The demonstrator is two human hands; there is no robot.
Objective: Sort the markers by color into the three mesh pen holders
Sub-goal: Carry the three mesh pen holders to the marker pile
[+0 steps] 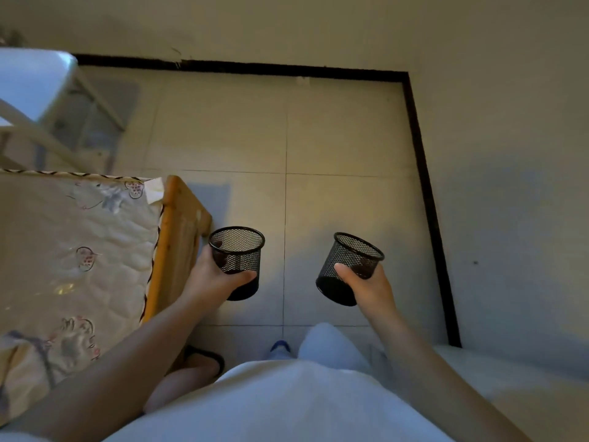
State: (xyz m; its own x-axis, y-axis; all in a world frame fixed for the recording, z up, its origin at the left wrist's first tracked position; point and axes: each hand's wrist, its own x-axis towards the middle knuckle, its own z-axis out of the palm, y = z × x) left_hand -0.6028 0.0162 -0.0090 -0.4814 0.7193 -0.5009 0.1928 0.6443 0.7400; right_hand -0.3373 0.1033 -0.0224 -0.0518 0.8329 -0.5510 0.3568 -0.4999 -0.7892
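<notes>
I hold two black mesh pen holders above a tiled floor. My left hand [213, 275] grips one black mesh pen holder [239, 253] around its side, upright, with its open mouth facing up. My right hand [366, 283] grips a second black mesh pen holder [353, 266], tilted so its mouth leans to the upper right. Both holders look empty. No markers and no third holder are in view.
A quilted mattress [73, 256] on a wooden bed frame [178, 237] fills the left side. A white table [35, 78] stands at the far left. Beige floor tiles [318, 138] lie ahead, bordered by a dark baseboard [427, 193] and walls. My feet in sandals show below.
</notes>
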